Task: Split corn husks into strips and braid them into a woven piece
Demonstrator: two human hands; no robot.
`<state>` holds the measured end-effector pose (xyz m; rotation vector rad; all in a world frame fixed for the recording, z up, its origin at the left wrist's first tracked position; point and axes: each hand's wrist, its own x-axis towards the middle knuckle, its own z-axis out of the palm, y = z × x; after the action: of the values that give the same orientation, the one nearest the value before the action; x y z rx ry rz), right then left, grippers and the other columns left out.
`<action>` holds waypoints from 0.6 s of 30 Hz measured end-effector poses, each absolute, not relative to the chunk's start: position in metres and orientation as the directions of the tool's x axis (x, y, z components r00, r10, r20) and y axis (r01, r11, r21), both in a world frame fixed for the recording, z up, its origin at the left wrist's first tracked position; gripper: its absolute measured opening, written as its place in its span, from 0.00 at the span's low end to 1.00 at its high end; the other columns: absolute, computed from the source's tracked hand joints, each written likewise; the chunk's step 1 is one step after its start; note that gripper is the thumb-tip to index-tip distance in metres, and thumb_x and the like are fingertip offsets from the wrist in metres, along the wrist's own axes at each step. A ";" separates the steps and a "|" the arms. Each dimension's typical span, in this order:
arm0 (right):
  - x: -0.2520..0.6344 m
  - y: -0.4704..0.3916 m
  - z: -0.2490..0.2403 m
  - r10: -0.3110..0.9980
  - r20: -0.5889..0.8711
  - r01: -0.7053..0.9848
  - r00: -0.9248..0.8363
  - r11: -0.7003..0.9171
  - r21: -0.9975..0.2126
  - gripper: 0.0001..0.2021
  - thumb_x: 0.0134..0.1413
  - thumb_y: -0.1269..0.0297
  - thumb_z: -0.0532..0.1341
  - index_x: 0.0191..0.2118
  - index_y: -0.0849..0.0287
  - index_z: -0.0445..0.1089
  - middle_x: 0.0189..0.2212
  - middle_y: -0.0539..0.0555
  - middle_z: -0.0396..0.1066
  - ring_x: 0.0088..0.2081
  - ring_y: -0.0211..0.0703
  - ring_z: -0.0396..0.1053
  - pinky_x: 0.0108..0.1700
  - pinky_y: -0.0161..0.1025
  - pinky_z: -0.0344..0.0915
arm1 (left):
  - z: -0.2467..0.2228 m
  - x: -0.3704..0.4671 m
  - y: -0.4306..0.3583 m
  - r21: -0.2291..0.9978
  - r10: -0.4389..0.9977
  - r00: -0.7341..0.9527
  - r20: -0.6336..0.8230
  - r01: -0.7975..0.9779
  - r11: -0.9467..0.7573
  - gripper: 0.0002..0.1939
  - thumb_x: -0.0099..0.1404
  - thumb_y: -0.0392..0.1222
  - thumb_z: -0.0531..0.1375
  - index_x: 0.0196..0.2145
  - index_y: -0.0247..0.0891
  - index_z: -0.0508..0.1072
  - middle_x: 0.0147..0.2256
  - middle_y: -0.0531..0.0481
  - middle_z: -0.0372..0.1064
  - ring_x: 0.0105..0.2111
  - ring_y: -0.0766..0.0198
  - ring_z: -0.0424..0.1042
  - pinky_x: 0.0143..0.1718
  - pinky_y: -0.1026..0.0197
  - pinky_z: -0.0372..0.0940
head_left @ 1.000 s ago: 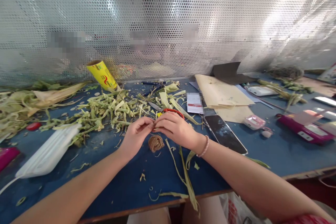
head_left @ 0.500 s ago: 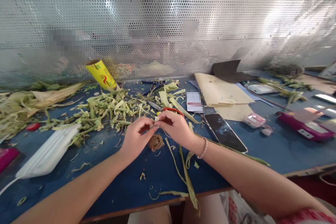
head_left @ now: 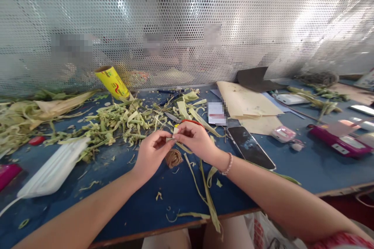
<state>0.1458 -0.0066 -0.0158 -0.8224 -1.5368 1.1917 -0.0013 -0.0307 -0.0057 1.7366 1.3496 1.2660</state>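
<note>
Near the centre of the frame, the bare right hand (head_left: 198, 140), its fingers stretched over the fingertips of the bare left hand (head_left: 153, 151) a second earlier, had curled into a pinch. A small, flat, pale cream piece (head_left: 175, 130) had come into view between the two hands. Right of centre, more of a long, thin green leaf strip (head_left: 273, 172) showed above the forearm.

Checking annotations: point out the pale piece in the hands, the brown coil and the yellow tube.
Pale piece (head_left: 175, 130): head view, its exposed upper end.
Brown coil (head_left: 174, 159): head view, middle of its windings.
Yellow tube (head_left: 113, 83): head view, middle of its side.
</note>
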 end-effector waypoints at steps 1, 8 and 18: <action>0.146 -0.006 -0.016 0.905 0.309 -0.049 -0.293 0.308 -0.950 0.07 0.45 0.62 0.60 0.29 0.59 0.62 0.24 0.46 0.62 0.25 0.31 0.61 0.30 0.33 0.61 | -0.006 -0.002 -0.030 0.864 0.944 0.030 0.328 0.394 -0.313 0.07 0.51 0.42 0.61 0.26 0.36 0.70 0.22 0.53 0.66 0.21 0.69 0.63 0.23 0.66 0.59; 0.152 -0.002 -0.017 0.847 0.366 0.089 -0.386 0.429 -0.899 0.06 0.42 0.68 0.60 0.29 0.59 0.61 0.27 0.48 0.63 0.30 0.33 0.63 0.32 0.34 0.63 | -0.012 -0.010 -0.018 0.961 0.974 -0.070 0.215 0.192 -0.198 0.09 0.50 0.44 0.62 0.26 0.37 0.71 0.24 0.53 0.68 0.25 0.67 0.67 0.30 0.64 0.61; 0.158 0.012 -0.015 0.933 0.276 -0.041 -0.232 0.274 -0.961 0.06 0.42 0.66 0.61 0.29 0.60 0.64 0.23 0.46 0.62 0.24 0.30 0.60 0.29 0.33 0.60 | -0.012 -0.008 -0.019 0.982 0.975 0.149 0.166 0.064 -0.177 0.05 0.50 0.40 0.62 0.23 0.36 0.71 0.28 0.52 0.65 0.26 0.69 0.63 0.31 0.64 0.60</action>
<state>0.1583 0.0122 -0.0153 -0.8695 -1.4933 1.1652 -0.0078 -0.0189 -0.0123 1.4572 1.0703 1.1878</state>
